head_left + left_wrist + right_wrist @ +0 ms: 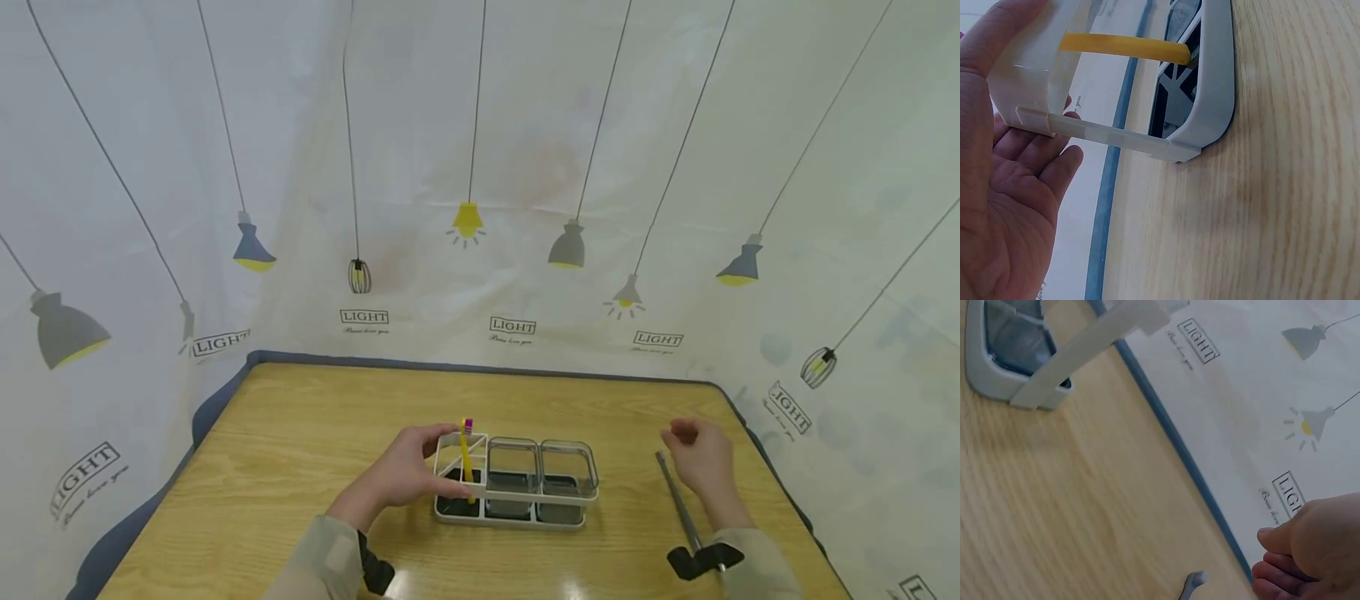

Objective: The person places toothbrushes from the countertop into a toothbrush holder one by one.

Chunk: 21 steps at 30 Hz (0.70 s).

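A white toothbrush holder (517,497) with a dark base stands on the table. My left hand (408,468) grips its upper frame at the left end, thumb in front and fingers behind. In the left wrist view, the left hand (1016,150) wraps the frame's corner. A yellow toothbrush (467,458) with a purple-and-white head stands upright in the left compartment, its handle (1125,47) reaching down to the base. My right hand (701,462) hovers at the right with loosely curled fingers and nothing in them. Below it lies a slim grey toothbrush (678,502).
Two clear cups (513,467) sit side by side in the holder's middle and right sections. The wood-grain table (300,433) ends at a dark blue edge (480,367), with a lamp-printed white curtain (420,167) around it. Black camera mounts (693,562) sit on both wrists.
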{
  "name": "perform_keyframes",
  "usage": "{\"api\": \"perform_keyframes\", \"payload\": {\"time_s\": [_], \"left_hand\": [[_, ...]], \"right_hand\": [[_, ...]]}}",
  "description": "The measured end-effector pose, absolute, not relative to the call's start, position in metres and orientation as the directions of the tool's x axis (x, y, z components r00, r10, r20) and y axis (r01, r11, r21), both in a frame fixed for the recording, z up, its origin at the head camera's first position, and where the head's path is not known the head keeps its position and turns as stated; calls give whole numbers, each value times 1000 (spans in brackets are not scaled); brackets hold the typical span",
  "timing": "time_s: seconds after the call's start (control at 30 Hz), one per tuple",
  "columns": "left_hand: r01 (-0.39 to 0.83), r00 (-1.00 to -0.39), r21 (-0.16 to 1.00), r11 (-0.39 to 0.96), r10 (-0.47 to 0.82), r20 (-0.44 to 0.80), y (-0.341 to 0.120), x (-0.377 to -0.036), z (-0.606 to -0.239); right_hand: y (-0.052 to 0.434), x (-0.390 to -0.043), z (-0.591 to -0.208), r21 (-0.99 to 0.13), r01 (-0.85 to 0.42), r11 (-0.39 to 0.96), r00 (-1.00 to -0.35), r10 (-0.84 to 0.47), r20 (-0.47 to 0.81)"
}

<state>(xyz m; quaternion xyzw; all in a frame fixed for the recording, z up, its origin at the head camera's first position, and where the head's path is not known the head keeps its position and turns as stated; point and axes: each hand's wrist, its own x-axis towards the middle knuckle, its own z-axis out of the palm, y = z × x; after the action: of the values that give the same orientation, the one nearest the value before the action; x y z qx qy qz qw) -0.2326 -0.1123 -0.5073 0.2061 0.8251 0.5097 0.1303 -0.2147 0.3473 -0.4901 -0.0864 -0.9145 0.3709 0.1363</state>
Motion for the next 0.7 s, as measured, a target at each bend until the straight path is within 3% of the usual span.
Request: {"api": "perform_keyframes", "payload": {"time_s": [0.5,0.7], "left_hand": [[208,-881,893,399,473,-7,-111,-232,-505],[199,-881,894,402,472,-16,-112,-232,-505]], "right_hand": [[374,-213,-538,-611,196,767,-976,211,-48],[372,-216,-544,-564,151,812,-986,164,-27]]}}
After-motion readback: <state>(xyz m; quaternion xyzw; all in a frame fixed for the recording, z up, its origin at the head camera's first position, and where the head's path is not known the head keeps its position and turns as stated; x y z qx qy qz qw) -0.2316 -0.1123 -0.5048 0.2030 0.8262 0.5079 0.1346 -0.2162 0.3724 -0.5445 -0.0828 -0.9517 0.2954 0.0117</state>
